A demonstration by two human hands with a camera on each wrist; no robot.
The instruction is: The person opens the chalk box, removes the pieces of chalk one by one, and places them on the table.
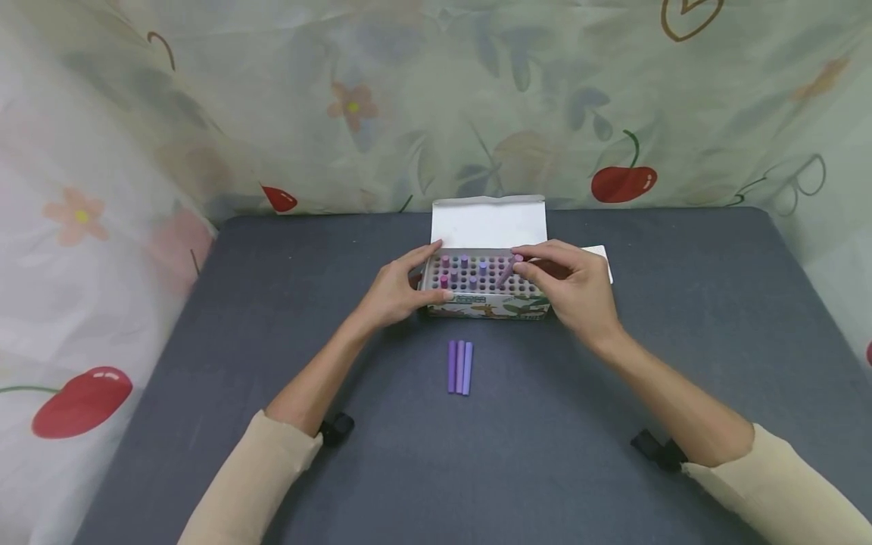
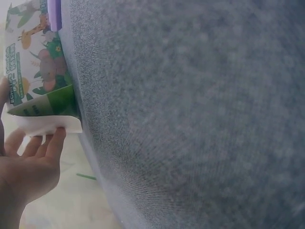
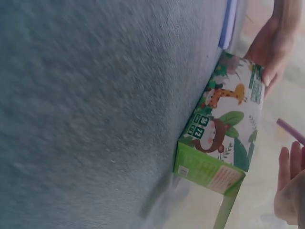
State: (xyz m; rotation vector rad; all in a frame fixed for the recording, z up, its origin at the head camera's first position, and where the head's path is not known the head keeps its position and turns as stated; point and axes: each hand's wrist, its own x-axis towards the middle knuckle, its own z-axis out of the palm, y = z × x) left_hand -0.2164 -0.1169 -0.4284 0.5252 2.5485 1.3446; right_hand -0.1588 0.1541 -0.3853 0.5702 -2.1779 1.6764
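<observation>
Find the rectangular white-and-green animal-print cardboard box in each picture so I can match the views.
Head: the rectangular white-and-green cardboard box sits near the centre, slightly right, lid open.
Left wrist: the box is at the upper left.
Right wrist: the box is right of centre.
Shared landmark: the person's bare left hand, at one end of the box in all three.

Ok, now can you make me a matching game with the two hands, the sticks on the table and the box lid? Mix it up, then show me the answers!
Things:
1. Left hand
2. Right hand
3. Three sticks
4. Box lid

Where or how:
A. White side showing, raised at the back
B. Pinching a purple stick
C. Holding one end of the box
D. Side by side on the table

Right pairs: 1-C, 2-B, 3-D, 4-A
</observation>
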